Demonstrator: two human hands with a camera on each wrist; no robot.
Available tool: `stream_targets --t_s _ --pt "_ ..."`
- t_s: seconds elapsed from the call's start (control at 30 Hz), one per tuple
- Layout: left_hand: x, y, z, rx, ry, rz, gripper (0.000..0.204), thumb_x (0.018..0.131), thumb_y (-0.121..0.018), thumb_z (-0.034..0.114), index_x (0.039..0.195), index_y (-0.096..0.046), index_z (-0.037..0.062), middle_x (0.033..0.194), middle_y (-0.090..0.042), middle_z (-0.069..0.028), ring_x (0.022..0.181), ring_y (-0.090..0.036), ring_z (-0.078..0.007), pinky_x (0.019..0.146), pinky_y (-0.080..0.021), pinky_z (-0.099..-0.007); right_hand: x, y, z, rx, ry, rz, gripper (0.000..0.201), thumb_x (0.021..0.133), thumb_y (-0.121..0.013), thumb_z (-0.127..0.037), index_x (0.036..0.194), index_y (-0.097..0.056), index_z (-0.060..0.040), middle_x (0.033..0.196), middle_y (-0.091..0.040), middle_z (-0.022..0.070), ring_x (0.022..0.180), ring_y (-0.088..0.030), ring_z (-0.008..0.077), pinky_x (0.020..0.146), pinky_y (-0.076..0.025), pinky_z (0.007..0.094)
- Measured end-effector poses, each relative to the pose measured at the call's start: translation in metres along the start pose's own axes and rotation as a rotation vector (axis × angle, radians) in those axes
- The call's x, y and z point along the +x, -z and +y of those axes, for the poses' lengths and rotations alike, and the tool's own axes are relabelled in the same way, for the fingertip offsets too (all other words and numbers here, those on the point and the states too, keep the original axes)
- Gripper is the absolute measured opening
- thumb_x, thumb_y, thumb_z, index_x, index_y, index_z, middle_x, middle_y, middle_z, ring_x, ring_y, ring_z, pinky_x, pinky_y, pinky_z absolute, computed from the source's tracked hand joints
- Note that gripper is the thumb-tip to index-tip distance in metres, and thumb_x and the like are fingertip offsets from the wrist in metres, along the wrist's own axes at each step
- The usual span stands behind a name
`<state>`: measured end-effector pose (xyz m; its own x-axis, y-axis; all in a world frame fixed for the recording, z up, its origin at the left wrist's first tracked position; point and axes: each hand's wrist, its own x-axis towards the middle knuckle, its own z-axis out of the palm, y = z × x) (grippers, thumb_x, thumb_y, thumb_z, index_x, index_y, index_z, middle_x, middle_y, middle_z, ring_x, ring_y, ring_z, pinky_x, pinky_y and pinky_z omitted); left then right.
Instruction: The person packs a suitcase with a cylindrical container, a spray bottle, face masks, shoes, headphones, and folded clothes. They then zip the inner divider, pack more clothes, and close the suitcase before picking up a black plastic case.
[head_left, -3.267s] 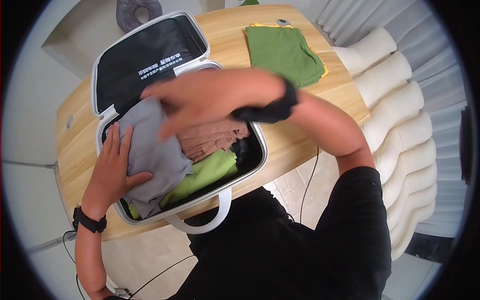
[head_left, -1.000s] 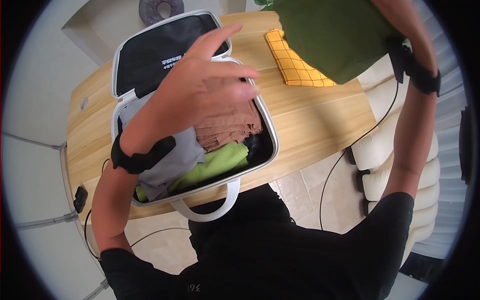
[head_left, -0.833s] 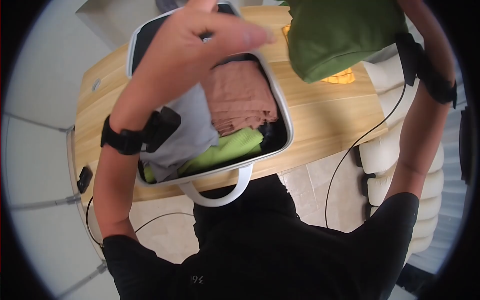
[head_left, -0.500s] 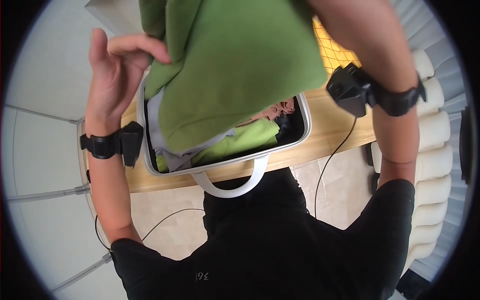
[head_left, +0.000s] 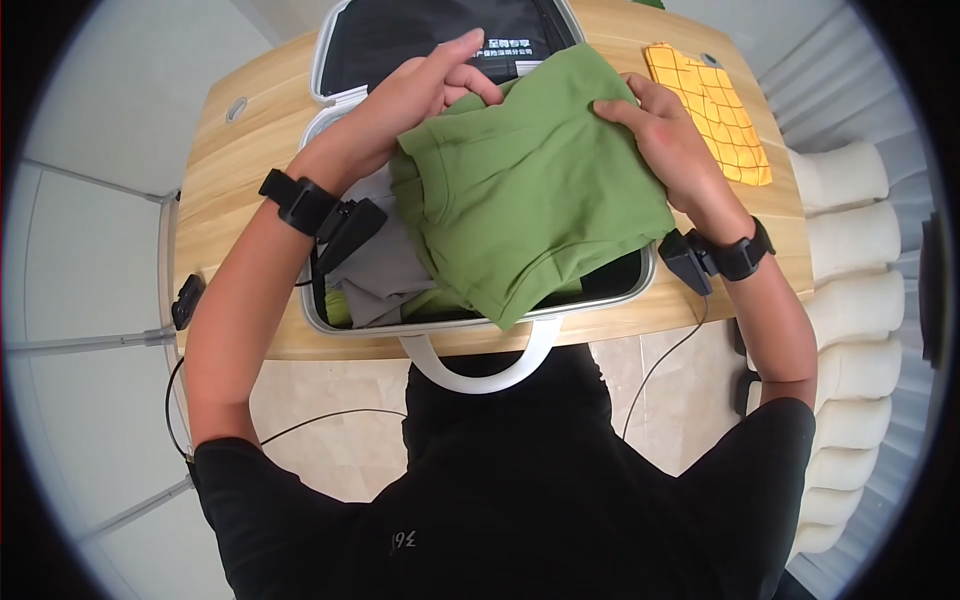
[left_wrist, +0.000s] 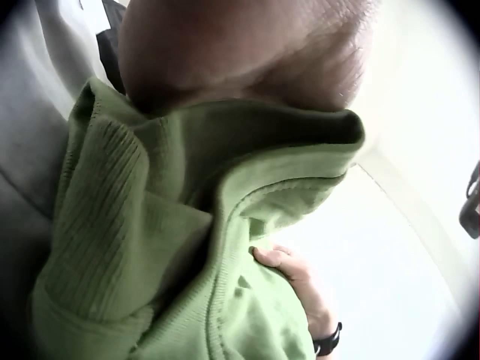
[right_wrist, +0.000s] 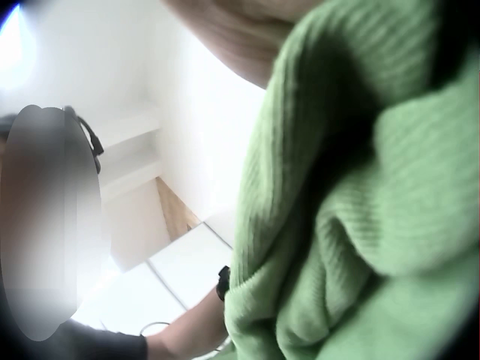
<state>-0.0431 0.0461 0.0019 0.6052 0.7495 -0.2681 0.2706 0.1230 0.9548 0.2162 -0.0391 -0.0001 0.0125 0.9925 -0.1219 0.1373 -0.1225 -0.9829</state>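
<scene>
Suitcase (head_left: 603,303): grey cloth (head_left: 375,295), lime cloth (head_left: 337,308) inside | green garment (head_left: 530,190) above | right hand (head_left: 675,150) pinches garment | left hand (head_left: 425,90) spread

Matt green cloth garment (head_left: 535,190), ribbed at its edges; smooth, pale wood tabletop (head_left: 240,160); smooth, plastic-looking white suitcase handle (head_left: 482,380); yellow checked cloth (head_left: 710,115).

The head view faced down from above. Both wrist cameras (head_left: 352,235) looked closely across the green cloth (head_left: 540,190), which all three views shared.
</scene>
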Motion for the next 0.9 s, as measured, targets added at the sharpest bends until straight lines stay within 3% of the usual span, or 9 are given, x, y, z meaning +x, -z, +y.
stream_targets --t_s 0.17,0.23,0.33,0.47,0.57,0.63,0.67,0.73,0.9 --pt "0.011 0.013 -0.002 -0.106 -0.007 -0.029 0.070 0.110 -0.026 0.059 0.129 -0.065 0.0037 0.096 -0.076 -0.0058 0.082 -0.070 -0.0097 0.079 -0.052 -0.0222 -0.005 0.002 0.015 -0.077 0.085 0.113 0.036 0.097 -0.061 -0.018 0.125 -0.060 0.0059 0.098 -0.072 0.0139 0.083 -0.070 0.0176 0.077 -0.055 0.0291" --pt "0.008 0.019 -0.002 0.088 -0.098 -0.029 0.071 0.110 -0.026 0.059 0.141 -0.057 0.0031 0.103 -0.076 -0.0061 0.094 -0.069 -0.0119 0.096 -0.048 -0.0298 -0.008 0.002 0.016 -0.064 0.096 0.139 0.036 0.098 -0.061 -0.017 0.125 -0.059 0.0053 0.097 -0.072 0.0136 0.083 -0.069 0.0169 0.077 -0.054 0.0289" --pt "-0.008 0.015 0.000 0.226 -0.105 0.009 0.067 0.110 -0.028 0.055 0.148 -0.053 0.0063 0.111 -0.075 -0.0048 0.107 -0.065 -0.0122 0.103 -0.042 -0.0334 -0.009 0.003 0.020 0.000 0.101 0.229 0.037 0.097 -0.061 -0.015 0.128 -0.057 0.0045 0.096 -0.072 0.0142 0.083 -0.069 0.0162 0.076 -0.054 0.0291" --pt "-0.020 0.011 -0.002 0.292 -0.220 -0.044 0.062 0.110 -0.030 0.050 0.151 -0.052 0.0103 0.114 -0.072 -0.0024 0.109 -0.061 -0.0119 0.101 -0.043 -0.0322 -0.016 -0.002 0.016 -0.042 0.123 0.236 0.048 0.095 -0.064 -0.011 0.139 -0.048 0.0021 0.097 -0.071 0.0171 0.084 -0.069 0.0169 0.075 -0.054 0.0296" --pt "-0.023 0.011 -0.004 0.230 -0.286 -0.040 0.054 0.109 -0.036 0.044 0.139 -0.066 0.0098 0.111 -0.070 -0.0015 0.104 -0.058 -0.0126 0.100 -0.041 -0.0296 -0.016 -0.001 0.018 -0.192 0.149 0.228 0.056 0.092 -0.065 -0.008 0.143 -0.044 0.0009 0.099 -0.071 0.0191 0.084 -0.069 0.0180 0.074 -0.054 0.0297" --pt "-0.025 0.015 0.001 0.604 -0.122 -0.173 0.054 0.108 -0.042 0.043 0.115 -0.078 0.0038 0.104 -0.069 -0.0031 0.100 -0.058 -0.0151 0.101 -0.041 -0.0298 -0.016 -0.002 0.017 -0.304 0.186 0.196 0.063 0.087 -0.066 -0.003 0.146 -0.042 -0.0021 0.100 -0.070 0.0204 0.085 -0.067 0.0186 0.075 -0.054 0.0297" --pt "-0.023 0.014 -0.003 0.603 -0.121 -0.171 0.054 0.108 -0.042 0.043 0.115 -0.078 0.0038 0.104 -0.069 -0.0031 0.100 -0.058 -0.0151 0.101 -0.041 -0.0298 -0.016 -0.002 0.018 -0.305 0.186 0.194 0.063 0.087 -0.066 -0.003 0.146 -0.042 -0.0021 0.100 -0.070 0.0204 0.085 -0.067 0.0186 0.075 -0.054 0.0297" --pt "-0.016 0.009 -0.010 0.481 -0.197 -0.040 0.055 0.101 -0.059 0.052 0.092 -0.082 0.0029 0.080 -0.066 -0.0031 0.078 -0.052 -0.0122 0.080 -0.043 -0.0273 -0.016 -0.001 0.019 -0.152 0.214 0.136 0.061 0.087 -0.064 -0.001 0.145 -0.045 -0.0039 0.102 -0.070 0.0180 0.084 -0.066 0.0167 0.075 -0.053 0.0286" --pt "-0.002 0.010 0.008 0.515 -0.166 0.102 0.062 0.104 -0.050 0.052 0.094 -0.081 -0.0011 0.085 -0.069 -0.0076 0.085 -0.058 -0.0168 0.089 -0.045 -0.0284 -0.011 0.007 0.025 -0.058 0.229 0.098 0.046 0.088 -0.063 -0.001 0.133 -0.061 -0.0023 0.097 -0.072 0.0121 0.080 -0.065 0.0133 0.074 -0.053 0.0269"
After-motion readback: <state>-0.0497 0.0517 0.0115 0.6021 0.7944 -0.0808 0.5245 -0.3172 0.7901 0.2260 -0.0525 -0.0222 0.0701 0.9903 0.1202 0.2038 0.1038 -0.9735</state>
